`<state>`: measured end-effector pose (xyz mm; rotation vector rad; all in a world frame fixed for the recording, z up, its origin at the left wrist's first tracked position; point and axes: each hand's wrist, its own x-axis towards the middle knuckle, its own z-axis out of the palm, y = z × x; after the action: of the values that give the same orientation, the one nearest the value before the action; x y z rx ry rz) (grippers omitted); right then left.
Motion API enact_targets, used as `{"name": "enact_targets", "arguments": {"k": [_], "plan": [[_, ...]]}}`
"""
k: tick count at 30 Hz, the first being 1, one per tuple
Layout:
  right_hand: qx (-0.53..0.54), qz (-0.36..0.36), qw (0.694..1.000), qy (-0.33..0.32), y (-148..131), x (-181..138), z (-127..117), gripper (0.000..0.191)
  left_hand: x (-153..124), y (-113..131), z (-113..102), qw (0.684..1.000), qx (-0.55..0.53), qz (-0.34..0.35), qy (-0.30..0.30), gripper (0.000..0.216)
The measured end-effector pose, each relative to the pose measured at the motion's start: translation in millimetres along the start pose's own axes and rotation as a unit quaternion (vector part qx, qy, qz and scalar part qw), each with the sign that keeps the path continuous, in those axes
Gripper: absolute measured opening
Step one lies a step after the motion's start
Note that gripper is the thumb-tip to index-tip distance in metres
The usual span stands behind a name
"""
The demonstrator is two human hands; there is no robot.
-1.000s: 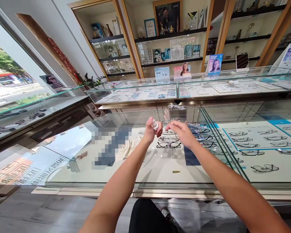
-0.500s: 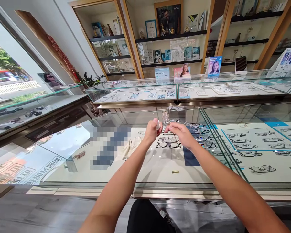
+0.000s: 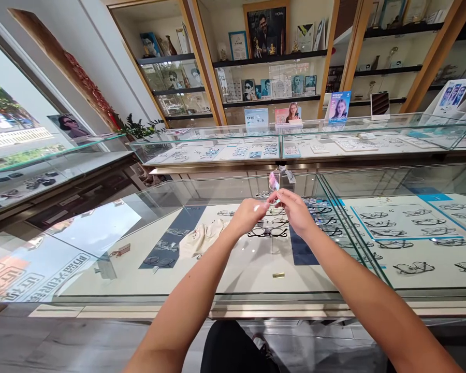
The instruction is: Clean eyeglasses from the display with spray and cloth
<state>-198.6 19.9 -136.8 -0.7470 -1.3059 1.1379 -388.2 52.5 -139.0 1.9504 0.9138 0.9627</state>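
Above the glass counter, my right hand (image 3: 294, 208) pinches a thin-rimmed pair of eyeglasses (image 3: 274, 180), held on end with one lens up and showing a pink-violet reflection. My left hand (image 3: 250, 215) is closed, its fingertips meeting the right ones at the lower part of the eyeglasses. A small white patch (image 3: 257, 208) shows at the left hand; it is too small to name. A white tag (image 3: 289, 174) appears just beside the lens. Below the hands, under the glass, black-framed glasses (image 3: 267, 232) lie in a row.
The glass display counter (image 3: 233, 296) runs across in front of me. Inside are a cream cloth pouch (image 3: 202, 237), a dark blue mat (image 3: 166, 243), a small gold bar (image 3: 278, 275) and more frames (image 3: 413, 268). A second glass case (image 3: 225, 135) and shelves stand behind.
My left hand has moved from beside the eyeglasses to meet my right fingertips. The eyeglasses have shifted slightly right and up, and the view has turned a little.
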Motion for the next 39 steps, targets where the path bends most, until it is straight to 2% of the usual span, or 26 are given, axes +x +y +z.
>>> {"name": "enact_targets", "arguments": {"k": [4,7,9,11,14,17,23,28,31,34,36,39], "plan": [[-0.001,-0.001,1.0,0.004,0,0,0,0.031,-1,-3,8,0.999,0.031,-0.004,-0.017,0.079],[0.005,0.001,1.0,0.016,-1,0,0,0.03,6,-12,4,0.999,0.034,-0.015,0.007,0.074],[0.017,0.004,1.0,0.024,-2,1,0,0.029,14,-22,-7,0.997,0.044,-0.029,0.06,0.064],[0.041,0.008,0.999,0.033,-4,1,-1,0.028,22,-34,-25,0.987,0.067,-0.057,0.138,0.047],[0.089,0.018,0.995,0.042,-6,2,-4,0.025,31,-56,-56,0.951,0.116,-0.131,0.257,0.02],[0.122,0.029,0.991,0.044,-6,2,-7,0.022,32,-76,-78,0.917,0.165,-0.188,0.31,0.015],[0.157,0.043,0.985,0.05,-8,4,-11,0.022,24,-95,-89,0.899,0.218,-0.256,0.28,0.013],[0.19,0.047,0.979,0.058,-12,3,-9,0.021,22,-97,-89,0.892,0.246,-0.287,0.249,0.027],[0.197,0.047,0.978,0.056,-14,3,-8,0.02,19,-90,-94,0.885,0.269,-0.305,0.228,0.043],[0.199,0.046,0.977,0.058,-14,2,-8,0.02,14,-72,-107,0.861,0.31,-0.334,0.225,0.067],[0.199,0.045,0.977,0.058,-14,2,-8,0.021,9,-56,-116,0.849,0.334,-0.354,0.208,0.058],[0.194,0.044,0.978,0.053,-14,1,-7,0.021,1,-35,-122,0.844,0.348,-0.389,0.123,0.031]]}}
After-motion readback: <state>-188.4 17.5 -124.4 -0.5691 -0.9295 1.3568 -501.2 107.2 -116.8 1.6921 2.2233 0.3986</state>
